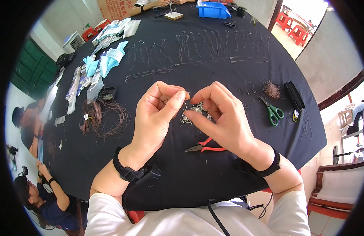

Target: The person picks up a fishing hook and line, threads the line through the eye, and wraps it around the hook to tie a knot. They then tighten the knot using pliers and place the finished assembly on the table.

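Observation:
My left hand (156, 112) is closed in a pinch, thumb against index finger. A tiny thin piece seems to stick out at the fingertips, too small to name. Just to its right, my right hand (225, 118) curls with thumb and index finger apart, and nothing shows between them. Both hands hover over a small pile of silvery metal fittings (197, 110), partly hidden by my right fingers. On the black cloth below the right hand lie pliers (207, 147) with red handles, their jaws toward the left.
Rows of thin looped cords (205, 43) lie across the far cloth. At left are coiled brown cords (97, 118), a small dark tray (108, 93) and plastic packets (73, 88). Green-handled scissors (273, 112), a black pouch (294, 95) and tangled thread (271, 90) lie right. A blue bin (213, 10) stands far off. Other people sit around the table.

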